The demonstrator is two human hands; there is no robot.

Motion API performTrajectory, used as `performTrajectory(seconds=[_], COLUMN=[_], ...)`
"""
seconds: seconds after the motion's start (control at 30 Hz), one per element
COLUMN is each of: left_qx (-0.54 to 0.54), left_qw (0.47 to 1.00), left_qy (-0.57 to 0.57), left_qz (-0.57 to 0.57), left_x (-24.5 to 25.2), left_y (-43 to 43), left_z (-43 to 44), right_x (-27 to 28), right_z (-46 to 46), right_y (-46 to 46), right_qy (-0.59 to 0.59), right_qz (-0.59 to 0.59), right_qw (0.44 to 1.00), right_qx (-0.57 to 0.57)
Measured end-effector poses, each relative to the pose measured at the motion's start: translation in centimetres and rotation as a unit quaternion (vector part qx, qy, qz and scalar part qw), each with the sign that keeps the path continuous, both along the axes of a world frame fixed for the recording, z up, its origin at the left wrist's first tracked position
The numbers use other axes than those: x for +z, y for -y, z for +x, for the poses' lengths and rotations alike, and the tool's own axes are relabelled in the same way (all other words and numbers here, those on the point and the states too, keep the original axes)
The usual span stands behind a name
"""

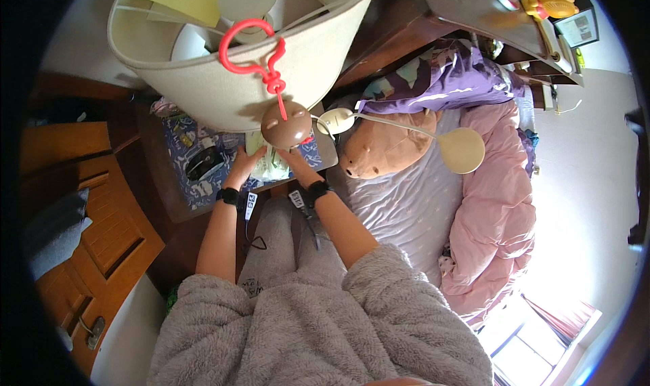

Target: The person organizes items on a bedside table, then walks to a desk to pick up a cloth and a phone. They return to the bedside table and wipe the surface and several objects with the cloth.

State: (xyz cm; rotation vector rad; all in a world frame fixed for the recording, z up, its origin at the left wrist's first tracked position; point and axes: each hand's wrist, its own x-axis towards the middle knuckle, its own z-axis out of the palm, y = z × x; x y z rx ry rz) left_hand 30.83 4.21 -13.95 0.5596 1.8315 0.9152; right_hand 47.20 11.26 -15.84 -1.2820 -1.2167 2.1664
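Observation:
A pale green and white plastic packet [271, 168] lies between my two hands at the front of a bedside table. My left hand [245, 163] grips its left side, thumb towards the middle. On its right side is my right hand [298, 163], with its fingertips partly hidden. A shiny brown round ornament [286, 125] on a red clip loop [247, 70] hangs in front of the lampshade and covers part of the packet. Left of my left hand, a dark rounded object [204, 164] rests on the blue patterned cloth [175, 147].
The large cream lampshade [244, 94] overhangs the table. To the right, a beige corded device [336, 121] lies near a brown plush animal [388, 145] on the bed [391, 218]. A pink quilt [495, 198] lies beyond. At left stands a wooden door [111, 223].

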Motion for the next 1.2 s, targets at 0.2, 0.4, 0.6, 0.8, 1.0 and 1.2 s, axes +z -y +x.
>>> performTrajectory(seconds=[0.2,0.4,0.6,0.8,1.0,1.2], left_qx=[0.032,-0.003,-0.171,-0.27,-0.367,-0.256], left_qw=[0.977,0.892,0.898,0.894,0.88,0.956], left_qy=[0.212,0.433,0.386,0.217,0.171,0.034], left_qz=[-0.008,0.13,0.122,0.286,0.25,0.141], left_x=[0.2,9.4,21.4,29.3,29.9,29.3], left_y=[2.5,7.7,6.3,-1.1,0.6,7.8], left_z=[1.3,6.2,12.1,15.9,11.7,4.1], right_x=[1.0,11.0,24.8,35.8,44.2,43.4], right_z=[-0.3,7.8,16.8,22.9,25.8,22.0], right_y=[0.8,5.3,6.0,-0.1,-18.1,-41.0], right_qy=[-0.075,-0.176,-0.001,0.02,-0.011,0.018], right_qz=[-0.039,-0.204,-0.104,0.122,0.233,0.145], right_qw=[0.996,0.961,0.992,0.991,0.972,0.987], right_qx=[0.025,0.064,0.069,-0.042,-0.022,0.071])
